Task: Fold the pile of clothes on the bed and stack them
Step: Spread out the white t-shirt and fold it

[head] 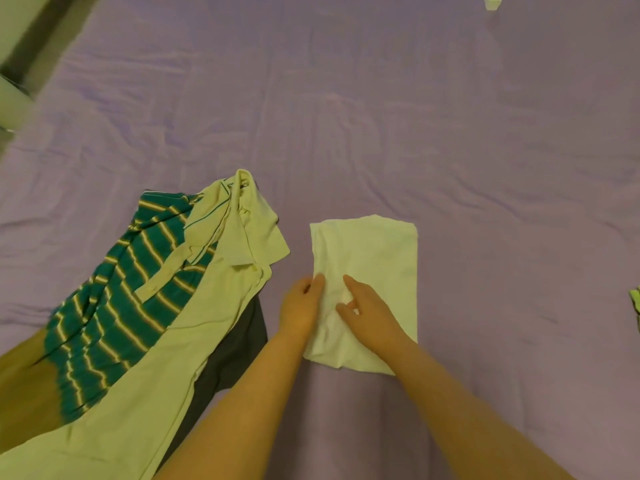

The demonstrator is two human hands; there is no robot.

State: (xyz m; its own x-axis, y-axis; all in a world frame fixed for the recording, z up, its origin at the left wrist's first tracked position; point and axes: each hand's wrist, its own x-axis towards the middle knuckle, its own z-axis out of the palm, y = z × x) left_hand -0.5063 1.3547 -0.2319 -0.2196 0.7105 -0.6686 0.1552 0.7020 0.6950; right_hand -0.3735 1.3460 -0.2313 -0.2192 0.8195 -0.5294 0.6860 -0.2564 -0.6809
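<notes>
Item: pale white cloth folded into a rough rectangle (370,271), lying flat on the bed under its creased lilac sheet (381,116), near the middle of the view; its near edge is partly covered by both forearms. Left hand (301,306) rests at the cloth's left edge, fingers bent against the fabric; whether they pinch it cannot be told. Right hand (367,306) lies on the cloth's lower middle, fingers spread apart and flat, nothing clamped. Beside it, to the left and apart from it: unfolded pile consisting of a pale yellow collared shirt (194,327), a green polo with yellow-white stripes (114,306) partly beneath it, a dark grey garment (235,355) mostly hidden under the shirt, and an ochre fabric (24,386) cut off by the left frame edge. Small pale object (491,1) cut off at top; greenish scrap (635,303) cut off at right; neither identifiable
</notes>
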